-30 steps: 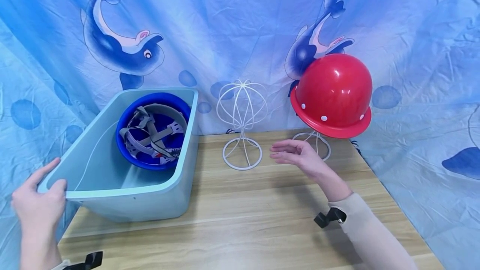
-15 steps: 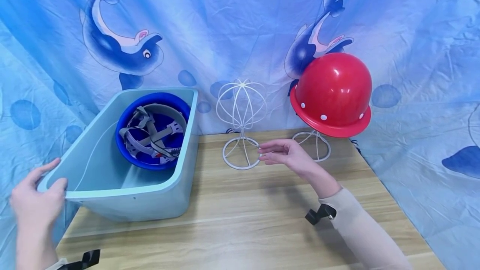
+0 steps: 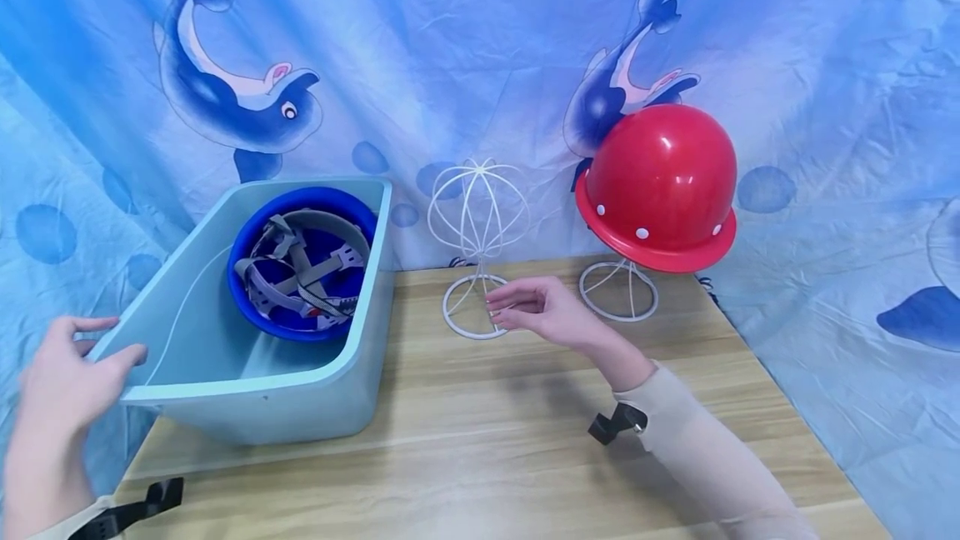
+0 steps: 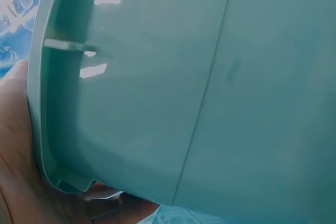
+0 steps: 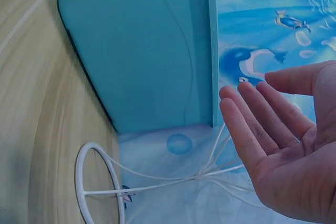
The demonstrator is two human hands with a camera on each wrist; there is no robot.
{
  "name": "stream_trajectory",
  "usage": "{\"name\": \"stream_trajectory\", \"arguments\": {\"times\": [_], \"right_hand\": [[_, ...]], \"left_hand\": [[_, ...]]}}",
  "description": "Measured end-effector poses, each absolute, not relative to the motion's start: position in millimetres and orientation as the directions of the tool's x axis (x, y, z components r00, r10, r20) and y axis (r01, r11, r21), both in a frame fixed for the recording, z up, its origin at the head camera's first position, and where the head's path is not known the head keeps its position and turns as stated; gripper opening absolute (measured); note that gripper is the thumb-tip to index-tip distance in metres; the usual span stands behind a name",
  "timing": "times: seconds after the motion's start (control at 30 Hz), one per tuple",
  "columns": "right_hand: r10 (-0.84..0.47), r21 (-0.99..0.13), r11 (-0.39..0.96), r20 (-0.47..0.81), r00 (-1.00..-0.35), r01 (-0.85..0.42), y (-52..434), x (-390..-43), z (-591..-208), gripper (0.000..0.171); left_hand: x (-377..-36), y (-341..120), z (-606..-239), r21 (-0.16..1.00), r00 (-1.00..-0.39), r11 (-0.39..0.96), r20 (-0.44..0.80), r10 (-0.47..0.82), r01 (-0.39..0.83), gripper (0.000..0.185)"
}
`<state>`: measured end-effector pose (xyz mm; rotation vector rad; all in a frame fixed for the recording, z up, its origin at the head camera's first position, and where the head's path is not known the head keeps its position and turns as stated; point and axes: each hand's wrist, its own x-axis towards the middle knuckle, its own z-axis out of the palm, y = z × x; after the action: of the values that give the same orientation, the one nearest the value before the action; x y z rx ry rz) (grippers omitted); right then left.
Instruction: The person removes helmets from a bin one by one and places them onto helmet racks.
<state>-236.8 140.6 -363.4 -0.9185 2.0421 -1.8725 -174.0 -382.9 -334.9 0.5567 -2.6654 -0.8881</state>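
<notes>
A light teal plastic bin [image 3: 247, 394] sits tilted on the left of the wooden table [image 3: 487, 440]. A blue hard hat [image 3: 303, 273] lies upside down inside it, straps showing. My left hand [image 3: 97, 347] is at the bin's near left corner, fingers spread and thumb by the rim. The left wrist view shows only my palm [image 4: 16, 156] against the bin's outer wall [image 4: 210, 77]. My right hand [image 3: 508, 307] hovers open, fingers pointing left, just in front of an empty white wire stand [image 3: 478, 215]. In the right wrist view, its palm [image 5: 273, 129] holds nothing.
A red hard hat [image 3: 660, 182] rests on a second wire stand [image 3: 618, 290] at the back right. A blue dolphin-print cloth [image 3: 450, 65] hangs behind and around the table. The empty stand's ring base [image 5: 100, 182] lies between the bin [image 5: 147, 51] and my right hand.
My right hand has moved left from the red hat's stand to the empty stand's base. My left hand has loosened from gripping the bin's corner, its fingers now spread.
</notes>
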Motion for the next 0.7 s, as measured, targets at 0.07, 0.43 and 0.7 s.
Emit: {"name": "stream_trajectory", "arguments": {"times": [0.07,0.43,0.7], "right_hand": [[-0.577,-0.944,0.010,0.265,-0.772,-0.331,135,-234,-358,0.033],[-0.609,-0.907,0.061,0.297,-0.735,-0.417,114,-227,-338,0.032],[-0.622,-0.921,0.003,0.303,-0.722,-0.389,99,-227,-331,0.031]], "left_hand": [[-174,-386,-337,0.628,-0.892,0.729,0.120,-0.435,-0.271,0.069],[-171,-383,-341,0.640,-0.890,0.730,0.154,-0.430,-0.241,0.066],[-171,-376,-343,0.688,-0.798,0.662,0.201,-0.568,-0.297,0.053]]}}
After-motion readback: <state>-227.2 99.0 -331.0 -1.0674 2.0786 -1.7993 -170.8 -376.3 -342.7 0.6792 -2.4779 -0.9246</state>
